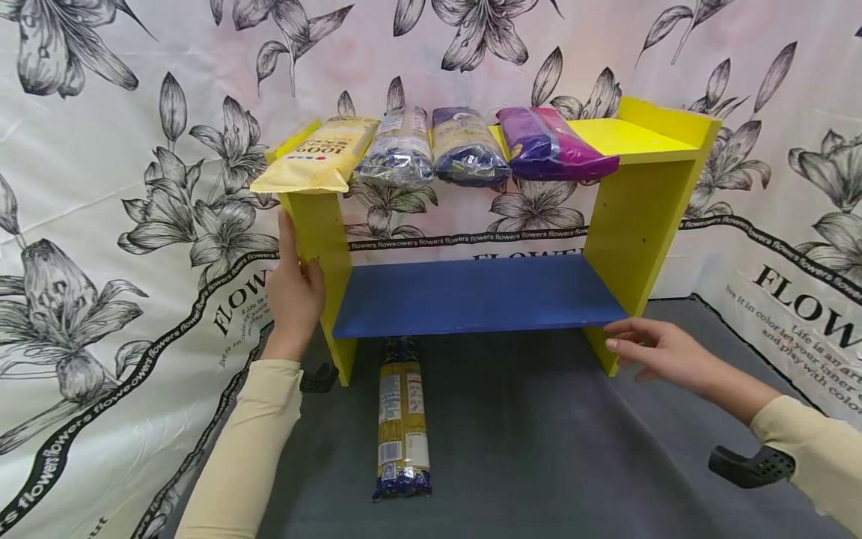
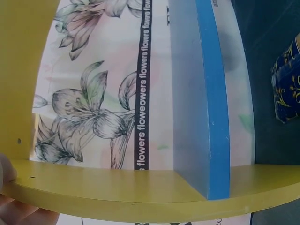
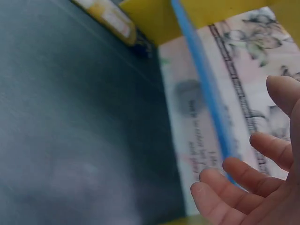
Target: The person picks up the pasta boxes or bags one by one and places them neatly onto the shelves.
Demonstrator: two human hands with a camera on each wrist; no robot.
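A small shelf with yellow side panels [image 1: 643, 232] and a blue middle board [image 1: 471, 296] stands on the dark grey surface. My left hand [image 1: 295, 296] holds the left side panel [image 2: 112, 190], thumb on the inner face and fingers outside. Beside the lower right panel is my right hand [image 1: 656, 348], its fingers [image 3: 234, 199] loosely spread with nothing between them. Across the yellow top lie a yellow bag [image 1: 323, 153], a clear bag [image 1: 397, 150], a dark blue-ended bag [image 1: 468, 146] and a purple bag [image 1: 552, 146].
Under the blue board a long gold-and-blue packet [image 1: 402, 419] lies on the grey surface [image 1: 512, 449], its far end beneath the shelf. A flower-printed cloth [image 1: 168, 187] hangs behind and at both sides. The top bags overhang the shelf's front edge.
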